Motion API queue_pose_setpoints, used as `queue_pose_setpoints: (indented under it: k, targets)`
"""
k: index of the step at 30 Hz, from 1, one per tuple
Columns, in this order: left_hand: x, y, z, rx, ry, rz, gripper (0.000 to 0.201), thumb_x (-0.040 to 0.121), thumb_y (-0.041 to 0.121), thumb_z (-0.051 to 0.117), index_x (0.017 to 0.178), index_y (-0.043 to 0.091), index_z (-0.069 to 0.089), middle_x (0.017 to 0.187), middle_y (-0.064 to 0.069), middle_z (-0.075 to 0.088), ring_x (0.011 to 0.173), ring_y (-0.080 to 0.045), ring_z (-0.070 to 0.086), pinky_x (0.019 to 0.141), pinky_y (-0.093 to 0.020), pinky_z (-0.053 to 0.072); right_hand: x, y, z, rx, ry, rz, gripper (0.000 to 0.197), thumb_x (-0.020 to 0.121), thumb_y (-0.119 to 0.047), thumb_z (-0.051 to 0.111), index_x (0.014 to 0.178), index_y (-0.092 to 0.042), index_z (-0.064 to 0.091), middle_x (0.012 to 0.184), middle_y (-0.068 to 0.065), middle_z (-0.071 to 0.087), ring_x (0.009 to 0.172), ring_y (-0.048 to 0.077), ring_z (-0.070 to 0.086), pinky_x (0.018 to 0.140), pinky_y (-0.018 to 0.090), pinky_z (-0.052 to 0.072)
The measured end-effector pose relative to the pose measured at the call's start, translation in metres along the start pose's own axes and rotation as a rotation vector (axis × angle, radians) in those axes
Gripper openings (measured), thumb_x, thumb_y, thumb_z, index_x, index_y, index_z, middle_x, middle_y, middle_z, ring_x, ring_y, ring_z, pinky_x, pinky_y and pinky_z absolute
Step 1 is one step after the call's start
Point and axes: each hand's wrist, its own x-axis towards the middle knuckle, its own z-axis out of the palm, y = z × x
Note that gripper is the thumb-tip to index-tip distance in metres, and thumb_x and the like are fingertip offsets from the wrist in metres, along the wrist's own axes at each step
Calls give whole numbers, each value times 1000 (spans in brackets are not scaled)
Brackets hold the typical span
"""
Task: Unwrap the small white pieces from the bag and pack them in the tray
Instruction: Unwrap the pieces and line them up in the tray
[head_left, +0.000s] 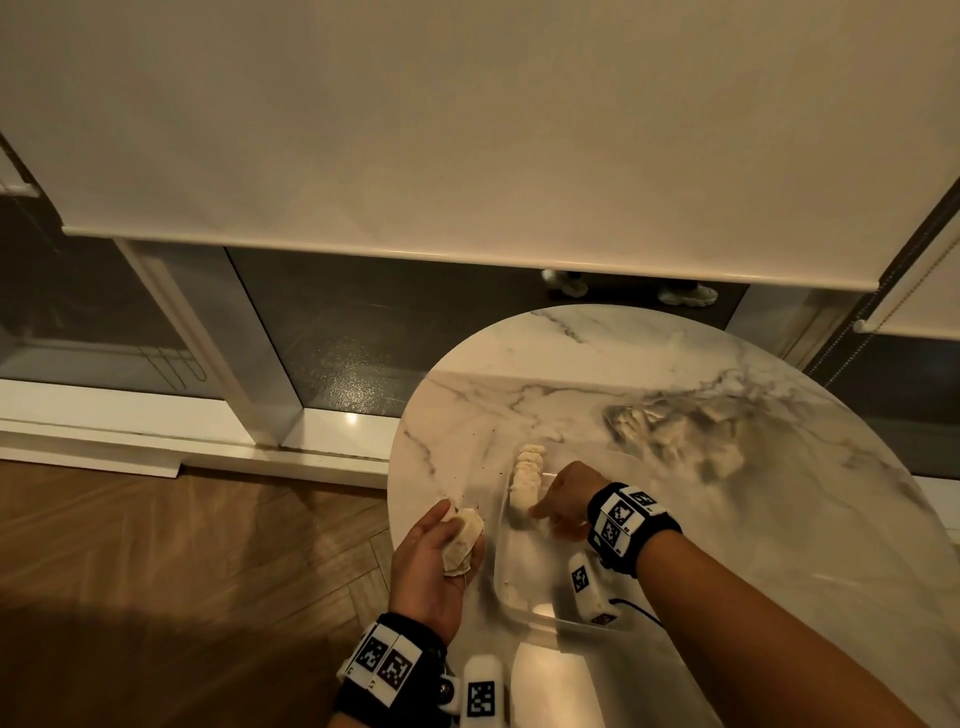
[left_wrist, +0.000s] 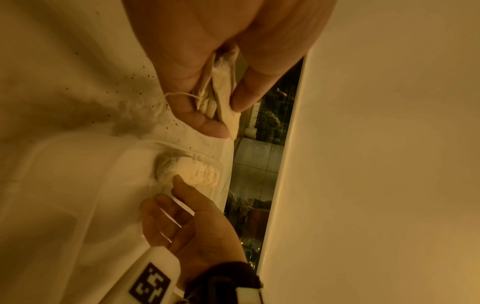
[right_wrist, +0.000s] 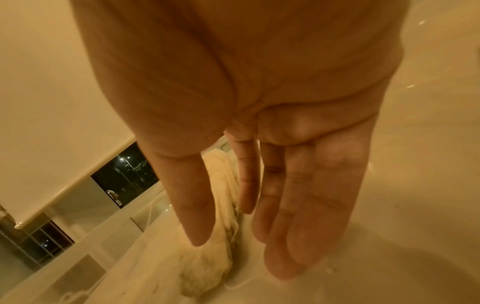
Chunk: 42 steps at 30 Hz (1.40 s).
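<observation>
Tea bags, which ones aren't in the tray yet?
The few tea bags held in the left hand, beside the tray. The others stand in a row inside it, by the right hand.

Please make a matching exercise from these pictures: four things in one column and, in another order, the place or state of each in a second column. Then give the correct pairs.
Things:
1. left hand
2. right hand
3. row of white pieces
4. clear bag

Places or states:
A. lies crumpled on the marble table, beyond the tray
B. holds a few white pieces
C. fingers straight, inside the tray
D. packed along the tray's left wall

Pairs: 1-B, 2-C, 3-D, 4-A
</observation>
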Motion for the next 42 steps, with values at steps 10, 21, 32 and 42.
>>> queue_pose_setpoints:
  k: [10,21,32,42]
  targets:
    - [3,-7,-8,-16,49,-35,26,94,-4,56,115,8,64,115,-22,66,89,-34,68,58,-33,58,-4,-4,-5,-77,-24,-43,27,88,-24,75,100,0,73,76,9,70,55,17,62,46,22,50]
    - [-28,1,24,-65,-187,-28,34,80,21,66,111,8,70,96,-9,73,84,-24,67,71,-34,50,-92,10,-2,352,109,-376,35,92,-45,65,82,-11,71,72,7,71,63,16,65,56,30,51]
    - [-29,-25,32,124,-218,43,39,93,-8,49,125,9,65,115,-20,68,86,-27,73,72,-37,60,-103,23,14,434,141,-448,18,86,-27,76,83,-11,69,72,7,72,59,12,66,50,30,53]
    - [-34,-17,30,107,-231,36,37,96,0,50,128,13,63,119,-19,70,94,-26,73,71,-35,60,-100,25,19,238,238,-574,20,76,-37,84,80,-25,68,76,-4,70,61,0,57,61,22,49]
